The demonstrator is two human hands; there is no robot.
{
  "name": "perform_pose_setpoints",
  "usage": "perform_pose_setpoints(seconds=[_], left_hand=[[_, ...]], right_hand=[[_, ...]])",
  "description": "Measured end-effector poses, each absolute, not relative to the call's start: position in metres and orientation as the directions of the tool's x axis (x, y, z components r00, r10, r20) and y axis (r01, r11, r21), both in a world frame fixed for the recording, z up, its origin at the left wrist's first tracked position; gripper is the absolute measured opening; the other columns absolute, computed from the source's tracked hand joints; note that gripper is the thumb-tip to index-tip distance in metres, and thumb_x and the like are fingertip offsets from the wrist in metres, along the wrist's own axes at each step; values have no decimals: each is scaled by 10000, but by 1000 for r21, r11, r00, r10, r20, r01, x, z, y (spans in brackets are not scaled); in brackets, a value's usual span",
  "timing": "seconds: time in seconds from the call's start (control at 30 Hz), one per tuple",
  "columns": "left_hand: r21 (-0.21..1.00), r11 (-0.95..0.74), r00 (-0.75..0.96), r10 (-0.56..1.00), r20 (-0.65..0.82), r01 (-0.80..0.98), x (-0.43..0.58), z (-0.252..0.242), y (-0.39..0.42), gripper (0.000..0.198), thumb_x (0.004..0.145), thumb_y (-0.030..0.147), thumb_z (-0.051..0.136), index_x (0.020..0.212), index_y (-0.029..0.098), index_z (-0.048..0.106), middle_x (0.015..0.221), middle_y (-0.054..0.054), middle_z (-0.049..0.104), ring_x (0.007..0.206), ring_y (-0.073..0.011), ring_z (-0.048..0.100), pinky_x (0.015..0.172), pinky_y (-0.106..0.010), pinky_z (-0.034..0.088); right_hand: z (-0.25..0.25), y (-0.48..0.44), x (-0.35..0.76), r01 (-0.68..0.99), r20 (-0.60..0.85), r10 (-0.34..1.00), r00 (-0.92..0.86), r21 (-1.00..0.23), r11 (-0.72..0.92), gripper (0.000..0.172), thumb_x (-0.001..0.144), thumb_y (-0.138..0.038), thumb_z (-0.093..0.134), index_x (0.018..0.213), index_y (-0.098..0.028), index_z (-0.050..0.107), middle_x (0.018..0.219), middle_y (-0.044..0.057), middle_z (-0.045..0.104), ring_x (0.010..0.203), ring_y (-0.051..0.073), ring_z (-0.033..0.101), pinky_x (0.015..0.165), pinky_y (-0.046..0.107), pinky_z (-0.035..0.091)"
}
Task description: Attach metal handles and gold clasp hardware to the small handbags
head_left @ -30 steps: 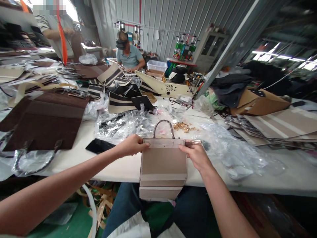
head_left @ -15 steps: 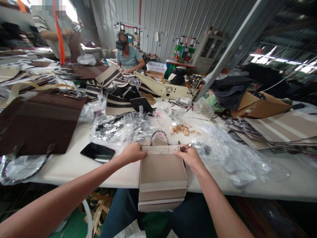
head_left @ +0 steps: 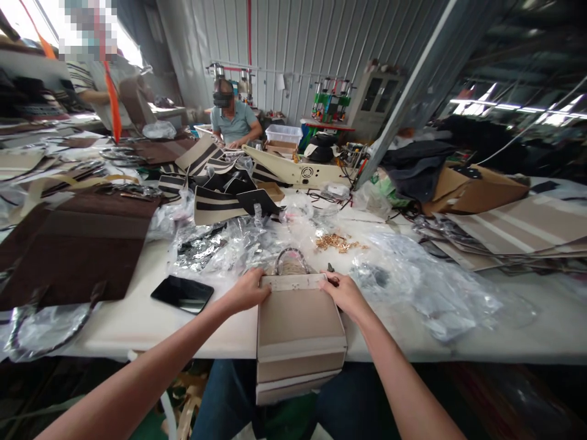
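Observation:
A beige handbag [head_left: 300, 318] with dark edges rests at the table's front edge, its lower part hanging over my lap. My left hand [head_left: 249, 289] is closed on its upper left corner, thumb on the pale strip along the top. At the upper right corner my right hand [head_left: 343, 294] grips the bag the same way. A small dark metal piece shows beside the right fingers; its kind is hard to make out. Behind the top edge stands an arched, plastic-wrapped handle [head_left: 292, 252]. The bag's far side is hidden.
Left of the bag lies a black phone [head_left: 182, 294], with a brown bag piece [head_left: 87, 244] beyond it. Gold-coloured hardware [head_left: 338, 243] and clear plastic [head_left: 426, 287] spread behind and to the right. Flat beige panels [head_left: 518, 226] are stacked far right. A co-worker [head_left: 236, 119] sits across the table.
The view has tilted slightly upward, so the scene sits lower. Both hands keep hold of the bag's top corners, and the metal piece by the right hand shows less.

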State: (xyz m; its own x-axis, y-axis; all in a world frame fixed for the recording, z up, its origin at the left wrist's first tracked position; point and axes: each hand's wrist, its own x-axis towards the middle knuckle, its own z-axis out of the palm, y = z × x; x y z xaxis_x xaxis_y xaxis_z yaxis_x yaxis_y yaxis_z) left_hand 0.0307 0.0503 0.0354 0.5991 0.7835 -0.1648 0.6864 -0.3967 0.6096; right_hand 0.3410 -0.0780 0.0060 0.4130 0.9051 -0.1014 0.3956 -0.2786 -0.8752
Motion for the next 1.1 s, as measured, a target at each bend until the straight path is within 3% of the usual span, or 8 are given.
perform_pose_setpoints(seconds=[0.13, 0.3, 0.47, 0.73, 0.9, 1.0, 1.1], left_hand=[[658, -361, 624, 752, -214, 661, 30, 42, 50, 257, 969, 330, 638, 1158, 164, 688, 1210, -132, 740, 1118, -302, 708, 965, -388, 531], [554, -373, 568, 790, -231, 744, 37, 49, 50, 137, 934, 227, 681, 1058, 171, 700, 1155, -141, 736, 1079, -309, 713, 925, -373, 532], [526, -368, 555, 793, -253, 766, 38, 48, 50, 164, 963, 233, 681, 1113, 169, 694, 1236, -174, 699, 1102, -311, 714, 970, -374, 541], [457, -398, 545, 801, -250, 795, 43, 68, 40, 206, 989, 221, 600, 1174, 182, 684, 1300, -208, 656, 1023, -337, 742, 881, -406, 547], [552, -403, 609, 750, -257, 729, 37, 52, 55, 166, 966, 261, 692, 1116, 190, 697, 1205, -167, 685, 1054, -318, 719, 936, -387, 541], [591, -380, 600, 766, -229, 711, 33, 42, 56, 163, 964, 257, 688, 1106, 176, 692, 1184, -158, 683, 1074, -308, 700, 962, -377, 535], [660, -315, 570, 795, -210, 682, 31, 32, 51, 175, 922, 204, 682, 1091, 161, 699, 1219, -154, 675, 1136, -297, 681, 1018, -365, 523]], right_hand=[[10, -80, 335, 439, -64, 912, 405, -861, -255, 556, 797, -489, 733, 1267, -219, 858, 1244, 84, 856, 1200, 381, 788, 1128, 507, 589], [13, -77, 333, 462, -70, 916, 396, -846, -264, 504, 787, -446, 750, 1223, -225, 872, 1229, 84, 858, 1191, 384, 790, 1137, 525, 582], [12, -71, 334, 482, -101, 905, 414, -819, -312, 485, 789, -367, 764, 1240, -219, 867, 1212, 89, 860, 1156, 373, 800, 1117, 506, 591], [14, -69, 335, 481, -157, 894, 420, -797, -366, 712, 821, -346, 770, 1516, -195, 727, 1257, 117, 842, 1166, 320, 789, 1092, 448, 579], [20, -68, 330, 519, -162, 890, 427, -762, -388, 589, 806, -389, 724, 1365, -228, 817, 1212, 95, 854, 1125, 325, 783, 1052, 437, 570], [22, -66, 329, 517, -147, 890, 432, -768, -378, 624, 744, -432, 697, 1311, -211, 836, 1169, 112, 862, 1095, 349, 788, 1031, 447, 580], [14, -65, 334, 537, -128, 903, 411, -766, -353, 700, 670, -521, 650, 1253, -192, 857, 1250, 137, 850, 1199, 386, 779, 1098, 465, 574]])
